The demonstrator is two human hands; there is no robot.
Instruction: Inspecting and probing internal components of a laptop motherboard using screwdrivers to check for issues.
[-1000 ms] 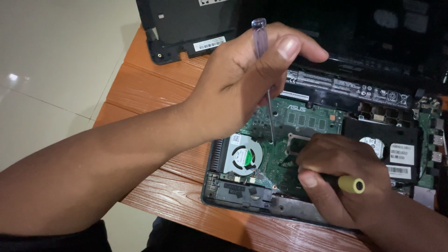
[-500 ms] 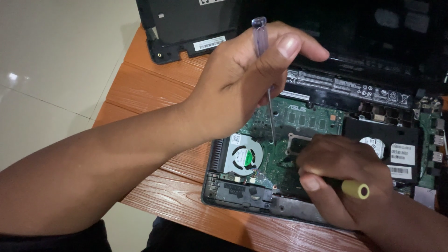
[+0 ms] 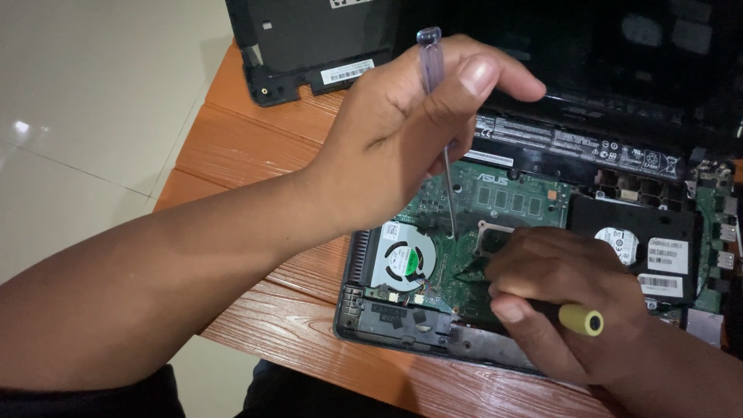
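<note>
Two tools are in my hands: my left hand is closed around a clear screwdriver, its tip standing on the green board, and my right hand is closed around a yellow-ended tool. One laptop lies open on the tabletop; one cover is already off. I judge the work half done: one fan and one drive remain mounted.
</note>
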